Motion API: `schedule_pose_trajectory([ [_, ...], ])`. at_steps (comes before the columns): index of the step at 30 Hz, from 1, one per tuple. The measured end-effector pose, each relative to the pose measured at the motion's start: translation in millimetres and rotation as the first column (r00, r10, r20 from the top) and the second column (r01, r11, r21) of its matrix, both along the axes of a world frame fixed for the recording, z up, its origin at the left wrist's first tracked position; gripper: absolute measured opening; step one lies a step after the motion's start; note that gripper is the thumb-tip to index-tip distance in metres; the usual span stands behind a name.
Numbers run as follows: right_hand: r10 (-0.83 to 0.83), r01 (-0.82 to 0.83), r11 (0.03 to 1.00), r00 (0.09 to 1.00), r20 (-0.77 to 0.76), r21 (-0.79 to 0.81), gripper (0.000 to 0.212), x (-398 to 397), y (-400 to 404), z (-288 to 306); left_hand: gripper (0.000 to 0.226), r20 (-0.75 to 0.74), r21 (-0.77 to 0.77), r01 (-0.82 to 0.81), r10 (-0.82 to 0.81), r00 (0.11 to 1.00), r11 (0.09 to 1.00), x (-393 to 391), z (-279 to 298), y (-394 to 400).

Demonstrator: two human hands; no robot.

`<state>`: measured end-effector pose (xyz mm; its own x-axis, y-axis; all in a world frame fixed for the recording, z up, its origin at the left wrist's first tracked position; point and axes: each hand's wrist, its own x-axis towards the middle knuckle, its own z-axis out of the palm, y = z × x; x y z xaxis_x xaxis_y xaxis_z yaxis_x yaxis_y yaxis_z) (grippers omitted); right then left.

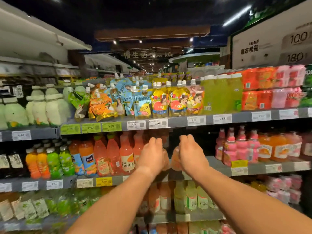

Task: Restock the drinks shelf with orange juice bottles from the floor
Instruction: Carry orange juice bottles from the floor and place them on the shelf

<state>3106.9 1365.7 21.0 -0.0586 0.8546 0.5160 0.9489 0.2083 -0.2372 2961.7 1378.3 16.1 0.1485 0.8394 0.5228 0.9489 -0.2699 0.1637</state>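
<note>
Both hands are reaching into the middle shelf [219, 169] at the centre of the frame: the left hand [152, 155] is curling round a pale orange juice bottle [166, 159], and the right hand [190, 152] is gripping a second bottle [175, 160] just beside it. Pink-orange bottles [125, 154] are standing immediately left of them, with spouted pouches [158, 100] sitting on the shelf above.

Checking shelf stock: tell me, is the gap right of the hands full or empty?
Empty as far as visible: the gap on the middle shelf shows only dark space, right of the right hand; its back is unseen.
</note>
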Motion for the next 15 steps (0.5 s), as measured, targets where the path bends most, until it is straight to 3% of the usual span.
schedule_pose_trajectory([
  [4, 0.091, -0.091, 0.996, 0.996, -0.013, -0.019, 0.034, 19, 36, -7, 0.027, -0.022, -0.039, -0.071, 0.070, 0.997, 0.997, 28, -4, 26],
  [9, 0.126, -0.122, 0.987, 0.991, 0.035, -0.107, 0.050, 24, 84, -19, 0.031, -0.020, -0.077, -0.157, 0.156, 0.988, 0.985, 36, -6, 73],
  [15, 0.085, -0.069, 0.975, 0.994, 0.068, -0.211, 0.037, 12, 142, -25, 0.029, -0.213, -0.237, -0.280, 0.231, 0.949, 0.930, 27, -7, 131],
])
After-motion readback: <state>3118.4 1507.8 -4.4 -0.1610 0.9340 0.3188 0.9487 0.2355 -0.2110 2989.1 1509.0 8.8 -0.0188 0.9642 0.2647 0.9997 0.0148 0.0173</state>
